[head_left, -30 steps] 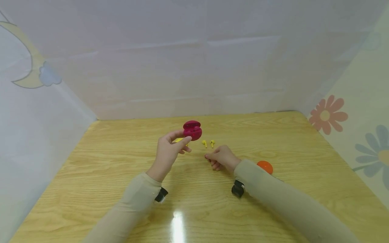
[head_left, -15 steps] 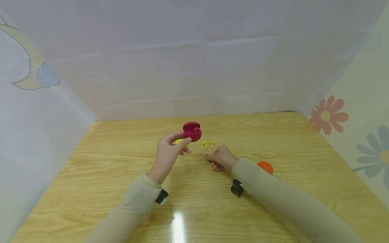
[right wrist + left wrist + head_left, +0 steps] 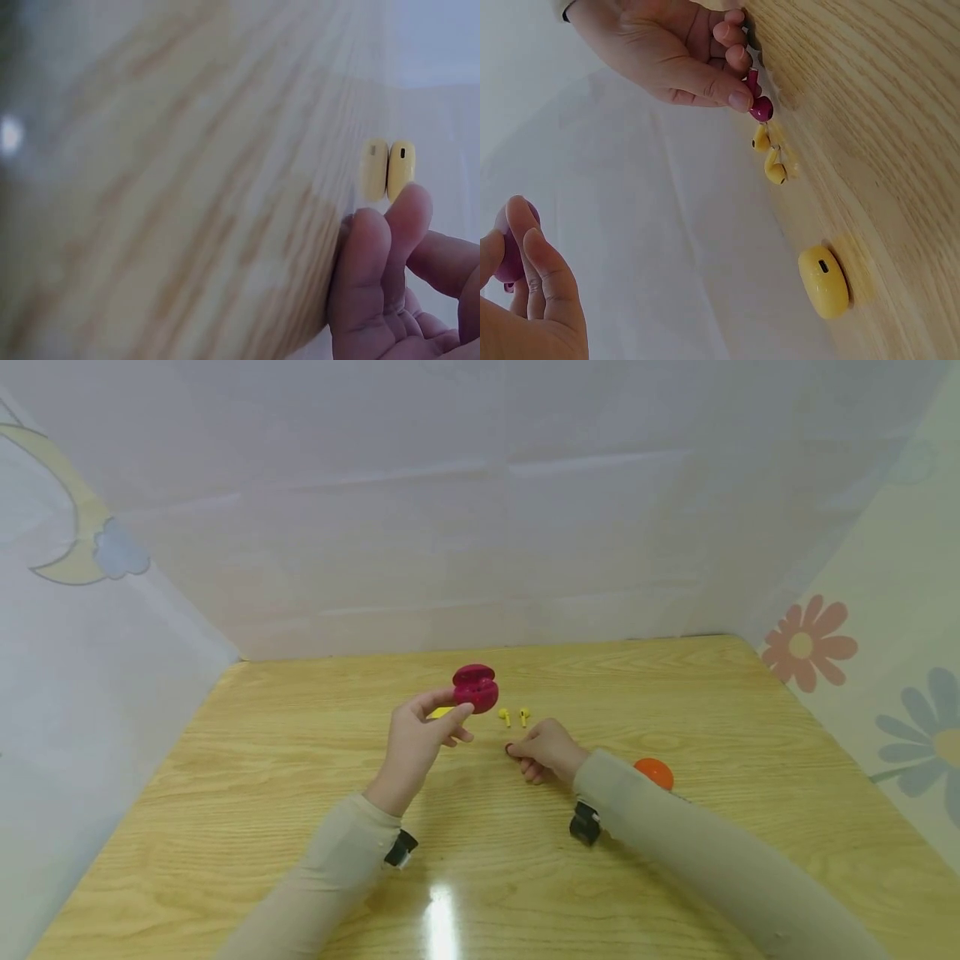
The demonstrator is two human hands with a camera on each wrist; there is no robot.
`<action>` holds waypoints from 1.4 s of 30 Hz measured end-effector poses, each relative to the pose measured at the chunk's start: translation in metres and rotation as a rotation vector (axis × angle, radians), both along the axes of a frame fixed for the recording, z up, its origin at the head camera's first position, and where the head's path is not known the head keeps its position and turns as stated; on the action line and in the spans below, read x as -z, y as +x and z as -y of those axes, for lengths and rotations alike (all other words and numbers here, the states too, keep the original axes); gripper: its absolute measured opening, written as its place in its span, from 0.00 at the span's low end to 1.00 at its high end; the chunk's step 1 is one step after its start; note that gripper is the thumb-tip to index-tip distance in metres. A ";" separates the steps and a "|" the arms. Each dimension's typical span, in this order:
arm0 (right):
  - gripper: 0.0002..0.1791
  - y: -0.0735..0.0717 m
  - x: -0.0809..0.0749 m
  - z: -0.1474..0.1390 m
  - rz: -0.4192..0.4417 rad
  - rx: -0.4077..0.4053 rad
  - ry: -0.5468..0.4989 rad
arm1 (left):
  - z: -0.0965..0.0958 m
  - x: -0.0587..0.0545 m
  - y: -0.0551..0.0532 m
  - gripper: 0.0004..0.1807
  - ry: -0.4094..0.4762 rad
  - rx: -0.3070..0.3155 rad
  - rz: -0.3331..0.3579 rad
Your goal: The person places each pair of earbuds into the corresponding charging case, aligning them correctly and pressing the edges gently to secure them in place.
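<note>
No text, label, brand, number or sign can be read on anything in any of the three views.

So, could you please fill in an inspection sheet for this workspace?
Surface: wood-grain table, with a bright reflection toward the near side.
Job's things: pink case, lid open, held up off the table; pink earbud, held apart from the case.
Clutter: two yellow earbuds side by side; yellow case; orange round object by the right sleeve, partly hidden.
Grippers: left hand holds the pink case; right hand pinches the pink earbud.
Cables: nothing seen.
Surroundings: pale wall covering behind, with a moon print at the left and flower prints at the right.
</note>
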State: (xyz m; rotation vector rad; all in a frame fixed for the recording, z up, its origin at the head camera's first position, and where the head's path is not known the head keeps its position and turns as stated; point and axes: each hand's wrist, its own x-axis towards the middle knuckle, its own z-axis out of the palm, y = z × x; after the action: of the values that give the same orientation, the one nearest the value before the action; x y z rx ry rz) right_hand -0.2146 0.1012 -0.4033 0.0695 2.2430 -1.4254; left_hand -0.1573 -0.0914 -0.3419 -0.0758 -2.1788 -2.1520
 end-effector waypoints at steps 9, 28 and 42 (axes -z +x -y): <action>0.13 0.000 -0.003 -0.009 -0.030 0.006 -0.073 | -0.001 0.001 0.000 0.16 -0.004 0.002 -0.010; 0.16 0.009 -0.039 -0.021 -0.090 0.031 -0.122 | -0.002 0.005 0.000 0.16 0.006 -0.008 0.009; 0.18 0.022 -0.066 -0.026 -0.143 0.019 -0.264 | -0.003 0.004 0.002 0.16 0.019 -0.016 0.014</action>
State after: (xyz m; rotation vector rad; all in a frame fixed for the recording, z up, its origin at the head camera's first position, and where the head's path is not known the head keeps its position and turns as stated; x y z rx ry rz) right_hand -0.1927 0.1277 -0.3374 -0.1014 2.1465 -1.7736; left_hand -0.1551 -0.0884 -0.3460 -0.0416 -2.1588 -2.1706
